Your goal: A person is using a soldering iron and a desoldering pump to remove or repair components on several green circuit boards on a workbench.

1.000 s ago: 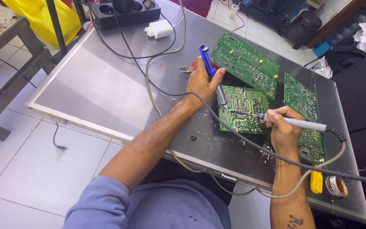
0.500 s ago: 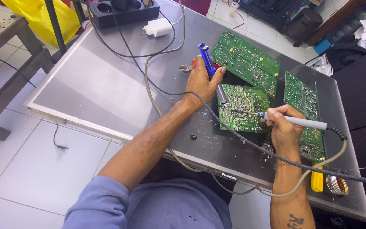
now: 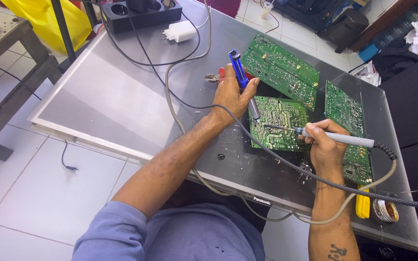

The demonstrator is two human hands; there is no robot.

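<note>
My left hand (image 3: 233, 95) grips a blue desoldering pump (image 3: 241, 77), held upright with its silver tip down on a green circuit board (image 3: 279, 123). My right hand (image 3: 324, 145) holds a grey soldering iron (image 3: 337, 137) like a pen, with its thin tip resting on the same board just right of the pump's tip. The board lies solder side up on a grey flat panel (image 3: 122, 96) that serves as a work surface. A braided cable (image 3: 286, 162) runs across the board under my right wrist.
Two more green boards lie at the back (image 3: 280, 70) and at the right (image 3: 347, 125). Red-handled cutters (image 3: 216, 76) sit behind my left hand. A white plug adapter (image 3: 181, 31), a black power strip (image 3: 141, 14), a solder tin (image 3: 385, 211) and a yellow tool (image 3: 363, 207) are nearby.
</note>
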